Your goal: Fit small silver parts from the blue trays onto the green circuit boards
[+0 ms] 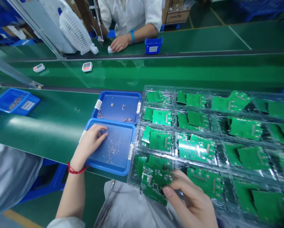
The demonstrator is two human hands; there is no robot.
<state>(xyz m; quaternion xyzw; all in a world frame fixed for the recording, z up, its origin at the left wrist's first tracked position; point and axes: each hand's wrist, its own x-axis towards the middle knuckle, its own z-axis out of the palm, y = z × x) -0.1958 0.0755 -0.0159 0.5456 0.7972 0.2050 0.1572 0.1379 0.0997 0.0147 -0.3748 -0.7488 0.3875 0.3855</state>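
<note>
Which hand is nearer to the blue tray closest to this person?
Left. The left hand is over the left side of the near blue tray; the right hand is beyond its right edge, holding a green circuit board.

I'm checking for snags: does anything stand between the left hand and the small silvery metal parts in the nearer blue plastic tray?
Nothing visible does. The left hand reaches over the nearer blue plastic tray, fingertips close to the small silvery metal parts; whether they touch one, I cannot tell.
</note>
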